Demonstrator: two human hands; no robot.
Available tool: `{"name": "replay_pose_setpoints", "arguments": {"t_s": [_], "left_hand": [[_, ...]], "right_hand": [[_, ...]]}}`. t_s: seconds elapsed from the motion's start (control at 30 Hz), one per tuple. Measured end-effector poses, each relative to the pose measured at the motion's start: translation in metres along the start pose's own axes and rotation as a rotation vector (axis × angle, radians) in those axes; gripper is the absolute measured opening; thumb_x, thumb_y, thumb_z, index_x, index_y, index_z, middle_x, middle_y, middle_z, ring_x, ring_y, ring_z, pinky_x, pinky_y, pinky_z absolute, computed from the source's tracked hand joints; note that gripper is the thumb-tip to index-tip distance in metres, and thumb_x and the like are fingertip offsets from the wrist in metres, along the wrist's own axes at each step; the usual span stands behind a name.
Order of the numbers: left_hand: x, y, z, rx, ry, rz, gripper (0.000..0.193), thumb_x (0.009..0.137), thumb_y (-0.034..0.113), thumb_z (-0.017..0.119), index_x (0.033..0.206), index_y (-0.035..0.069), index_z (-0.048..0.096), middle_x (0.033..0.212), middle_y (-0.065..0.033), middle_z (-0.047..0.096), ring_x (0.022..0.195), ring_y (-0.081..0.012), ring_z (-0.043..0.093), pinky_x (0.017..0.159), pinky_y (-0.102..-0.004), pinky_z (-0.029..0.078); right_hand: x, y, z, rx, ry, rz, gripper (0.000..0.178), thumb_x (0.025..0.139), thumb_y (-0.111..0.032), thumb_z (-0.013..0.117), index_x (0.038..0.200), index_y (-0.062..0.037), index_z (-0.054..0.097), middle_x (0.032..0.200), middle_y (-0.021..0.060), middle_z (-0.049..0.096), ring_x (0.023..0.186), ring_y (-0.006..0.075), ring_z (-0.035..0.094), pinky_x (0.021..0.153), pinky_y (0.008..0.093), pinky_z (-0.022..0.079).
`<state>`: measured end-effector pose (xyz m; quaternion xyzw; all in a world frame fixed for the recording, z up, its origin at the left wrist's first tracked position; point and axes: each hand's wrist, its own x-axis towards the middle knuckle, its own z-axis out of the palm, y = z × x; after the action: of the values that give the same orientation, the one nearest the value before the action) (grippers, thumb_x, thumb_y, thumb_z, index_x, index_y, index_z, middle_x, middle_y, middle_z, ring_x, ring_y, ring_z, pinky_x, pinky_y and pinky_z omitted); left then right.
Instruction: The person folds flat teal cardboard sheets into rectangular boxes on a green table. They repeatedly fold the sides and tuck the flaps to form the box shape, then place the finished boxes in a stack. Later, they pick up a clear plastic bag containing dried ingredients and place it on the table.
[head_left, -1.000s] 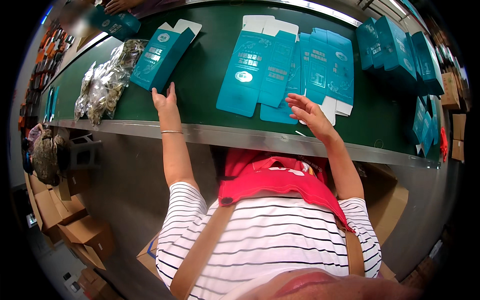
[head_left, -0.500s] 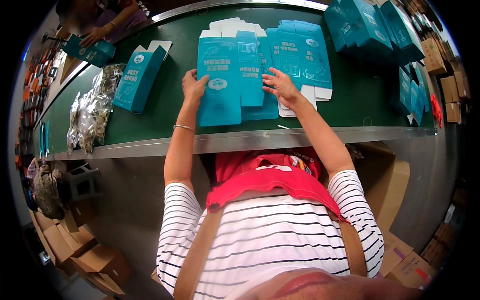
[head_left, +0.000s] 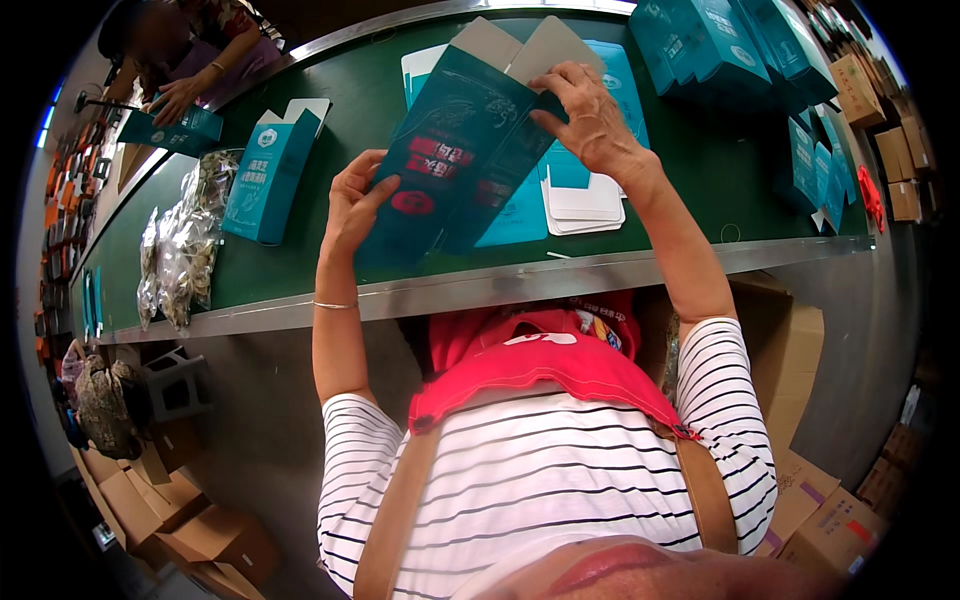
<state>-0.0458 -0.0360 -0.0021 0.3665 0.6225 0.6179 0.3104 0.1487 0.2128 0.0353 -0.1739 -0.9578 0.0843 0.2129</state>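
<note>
clearly light and thin, the flat teal carton (head_left: 455, 150) looks like stiff card that would bend or crease if squeezed mid-panel, so the edges and corners seem the safest grip. it is raised in the upper middle of the frame, above the green table (head_left: 330, 265), dark teal with red and white printing and pale grey flaps at the top. the left hand (head_left: 350, 200) pinches its lower left edge; the right hand (head_left: 590, 120) grips its upper right edge. behind lie a stack of flat cartons (head_left: 580, 195), a made-up teal box (head_left: 265, 175) and clear bags (head_left: 185, 245) at left.
</note>
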Motion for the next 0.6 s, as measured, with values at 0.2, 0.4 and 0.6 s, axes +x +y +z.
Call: {"name": "replay_pose_setpoints", "arguments": {"t_s": [0.2, 0.4, 0.6], "left_hand": [[0.0, 0.001, 0.001, 0.075, -0.049, 0.066, 0.023, 0.082, -0.003, 0.06, 0.104, 0.001, 0.061, 0.091, -0.0026, 0.066, 0.087, -0.0084, 0.058, 0.081, -0.0233, 0.047], [0.005, 0.017, 0.008, 0.236, -0.211, 0.013, 0.027, 0.08, -0.003, 0.061, 0.107, 0.001, 0.062, 0.093, -0.0056, 0.067, 0.085, -0.01, 0.059, 0.078, -0.0251, 0.048], [0.0, 0.032, 0.04, 1.173, 0.073, 0.53, 0.077, 0.064, 0.019, 0.078, 0.134, 0.011, 0.045, 0.136, -0.0158, 0.042, 0.128, -0.0325, 0.034, 0.106, -0.0463, 0.026]], "right_hand": [[0.007, 0.004, -0.038, 0.379, -0.465, 0.041, 0.033, 0.074, -0.023, 0.072, 0.101, -0.0035, 0.067, 0.096, 0.0145, 0.066, 0.084, 0.0271, 0.062, 0.081, 0.0349, 0.049], [0.0, 0.014, -0.038, 0.406, -0.938, 0.027, 0.058, 0.067, -0.037, 0.079, 0.11, -0.0008, 0.063, 0.105, 0.0141, 0.065, 0.096, 0.0275, 0.059, 0.091, 0.0331, 0.043], [-0.001, 0.009, -0.017, 0.41, -1.052, 0.344, 0.06, 0.075, -0.045, 0.07, 0.118, -0.005, 0.059, 0.114, 0.0163, 0.06, 0.103, 0.0288, 0.055, 0.091, 0.0341, 0.041]]}}
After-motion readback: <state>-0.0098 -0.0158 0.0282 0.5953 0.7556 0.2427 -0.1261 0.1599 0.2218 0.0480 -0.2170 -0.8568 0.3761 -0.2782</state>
